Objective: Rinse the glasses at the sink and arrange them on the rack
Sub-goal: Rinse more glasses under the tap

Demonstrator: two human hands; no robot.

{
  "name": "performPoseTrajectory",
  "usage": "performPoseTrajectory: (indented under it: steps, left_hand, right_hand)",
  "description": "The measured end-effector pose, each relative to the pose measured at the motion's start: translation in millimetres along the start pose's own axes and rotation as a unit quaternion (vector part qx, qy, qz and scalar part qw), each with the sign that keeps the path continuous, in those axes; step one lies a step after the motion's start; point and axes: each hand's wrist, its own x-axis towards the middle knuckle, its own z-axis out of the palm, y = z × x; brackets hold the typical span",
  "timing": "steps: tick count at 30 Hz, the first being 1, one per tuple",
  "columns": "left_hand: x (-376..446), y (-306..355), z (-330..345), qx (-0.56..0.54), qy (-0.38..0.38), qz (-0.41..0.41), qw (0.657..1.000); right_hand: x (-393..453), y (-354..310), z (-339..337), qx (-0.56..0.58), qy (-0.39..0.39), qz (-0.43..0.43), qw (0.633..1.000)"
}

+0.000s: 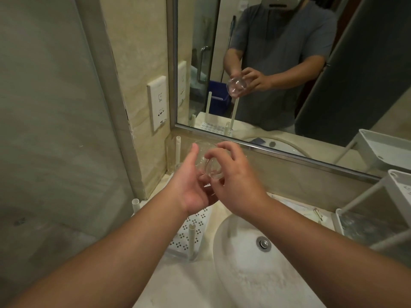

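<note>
A clear drinking glass [211, 162] lies on its side between both hands, its thick base turned toward me, held in the air above the back of the rack. My left hand [191, 187] cups it from the left and below, thumb raised along its wall. From the right, my right hand [235, 181] grips it with fingertips on the base. The white drying rack [189, 232] stands on the counter left of the sink, with a perforated tray and upright pegs [191, 238]. The white oval sink [255, 263] lies below right, its drain [264, 243] showing.
A mirror [289, 74] runs along the back wall and reflects a person and the glass. A white shelf unit [378, 207] stands right of the sink. A wall socket [158, 103] is at the left, beside a glass panel. Another tall peg [178, 150] rises behind my hands.
</note>
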Motion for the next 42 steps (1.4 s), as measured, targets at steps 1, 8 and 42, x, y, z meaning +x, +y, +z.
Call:
performPoseTrajectory:
  steps: [1,8,42]
  left_hand:
    - [0,0,-1,0.008,0.004,0.009,1.000]
    - [-8,4,3,0.059,0.077,0.101,0.990]
    - [38,-172,120,0.295,-0.014,0.207,0.933]
  right_hand:
    - [-1,0,-1,0.017,-0.008,0.007,1.000]
    - [1,1,-5,0.098,-0.015,0.048,0.994]
    - [-153,128,-102,0.145,0.074,0.292,0.942]
